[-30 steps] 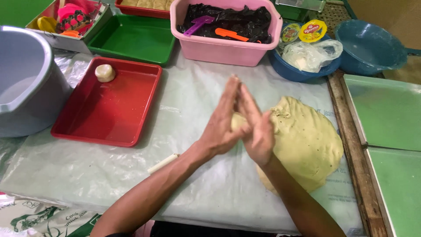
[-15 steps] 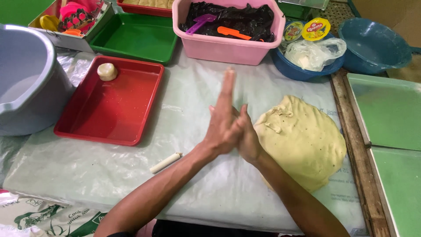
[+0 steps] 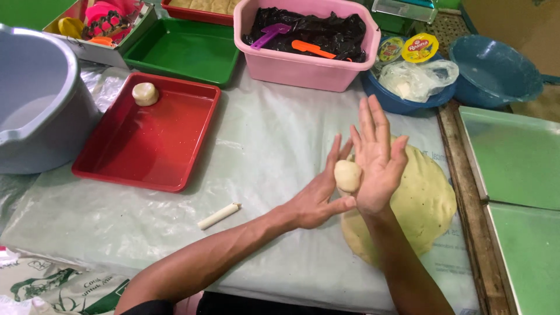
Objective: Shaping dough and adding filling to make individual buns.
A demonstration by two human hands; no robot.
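Head view: smooth round dough ball (image 3: 347, 175) pressed between flat left hand (image 3: 315, 198) and right hand (image 3: 378, 163), fingers spread.

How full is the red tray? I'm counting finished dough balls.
Nearly empty: the red tray holds one dough ball in its far left corner. Another ball sits between the hands.
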